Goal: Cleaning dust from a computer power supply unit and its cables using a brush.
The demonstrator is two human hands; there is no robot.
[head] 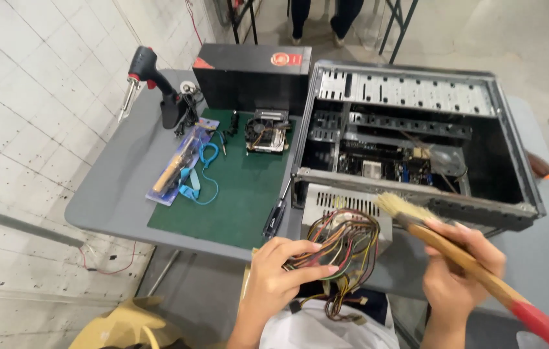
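Observation:
My left hand (281, 271) grips a bundle of coloured wires (345, 242) that hang from a grey metal power supply box (336, 203) at the near edge of the table. My right hand (458, 274) holds a paintbrush (455, 252) with a wooden handle, a red end and pale bristles. The bristles point left, just above the power supply. Behind them an open black computer case (416, 139) lies on its side, with a circuit board visible inside.
A green mat (235, 194) covers part of the grey table (109, 187). On it lie a cooler fan (266, 131), a blue wrist strap (200, 171), a packaged tool (177, 168) and a screwdriver (276, 216). A soldering gun (151, 81) and a black box (252, 77) stand behind. A person's legs are at the far top.

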